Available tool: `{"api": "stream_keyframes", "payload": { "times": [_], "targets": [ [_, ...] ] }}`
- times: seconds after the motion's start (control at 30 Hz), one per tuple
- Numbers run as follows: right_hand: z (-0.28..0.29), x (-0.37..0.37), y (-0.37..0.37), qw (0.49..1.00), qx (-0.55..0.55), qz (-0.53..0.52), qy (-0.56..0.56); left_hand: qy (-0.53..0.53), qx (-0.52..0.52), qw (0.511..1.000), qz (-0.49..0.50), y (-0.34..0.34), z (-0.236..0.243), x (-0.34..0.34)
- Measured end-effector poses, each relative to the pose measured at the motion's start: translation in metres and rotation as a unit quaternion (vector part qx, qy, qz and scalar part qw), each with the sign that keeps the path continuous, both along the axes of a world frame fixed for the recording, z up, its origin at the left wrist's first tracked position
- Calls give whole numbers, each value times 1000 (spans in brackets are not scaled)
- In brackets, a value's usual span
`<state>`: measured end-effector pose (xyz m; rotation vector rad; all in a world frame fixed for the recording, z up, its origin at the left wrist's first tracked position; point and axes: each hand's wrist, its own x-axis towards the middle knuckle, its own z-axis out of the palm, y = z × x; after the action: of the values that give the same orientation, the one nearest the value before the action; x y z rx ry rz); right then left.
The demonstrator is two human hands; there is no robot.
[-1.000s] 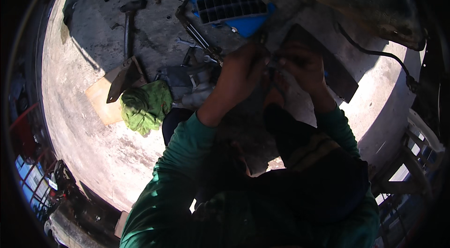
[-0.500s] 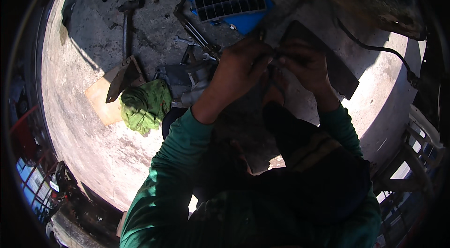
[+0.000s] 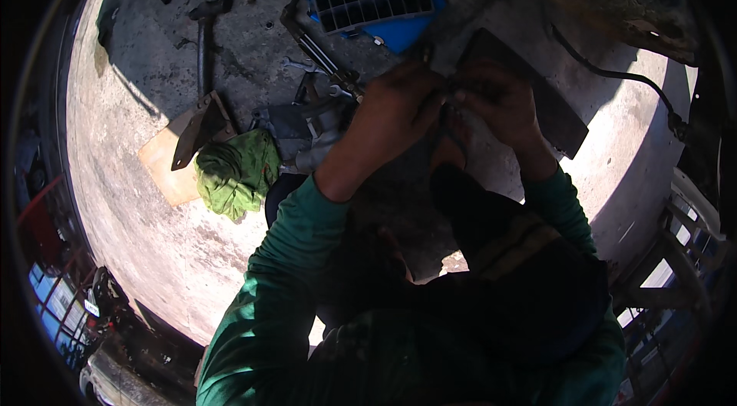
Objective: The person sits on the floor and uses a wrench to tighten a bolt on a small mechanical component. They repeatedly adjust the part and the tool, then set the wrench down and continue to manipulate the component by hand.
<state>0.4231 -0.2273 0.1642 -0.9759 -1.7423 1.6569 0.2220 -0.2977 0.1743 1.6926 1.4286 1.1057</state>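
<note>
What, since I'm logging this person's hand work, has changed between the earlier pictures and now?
Only slight shifts: the hammer and compartment organizer box sit a little further left or higher in view, likely from head movement. Left hand and right hand show no visible grasp or release; their fingertips stay close together, anything between too dark to tell. The green cloth lies as before.

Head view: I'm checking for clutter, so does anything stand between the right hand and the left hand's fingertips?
Nothing visible does: the right hand has its fingertips close to those of the left hand. Any small thing pinched there is too dark to make out. The dark plate lies outside that gap.
</note>
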Motion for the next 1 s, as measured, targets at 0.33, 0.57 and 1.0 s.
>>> {"api": "stream_keyframes", "payload": {
  "times": [0.33,0.57,1.0],
  "targets": [
    [-16,-2,-7,973,-200,-64,95,-61,-43,996,58,-1,-19,14],
    [-34,-6,-15,876,-389,-93,268,-138,-159,975,69,0,-23,10],
    [-48,-9,-21,842,-435,-104,302,-233,-207,947,74,0,-13,6]
  ]
}}
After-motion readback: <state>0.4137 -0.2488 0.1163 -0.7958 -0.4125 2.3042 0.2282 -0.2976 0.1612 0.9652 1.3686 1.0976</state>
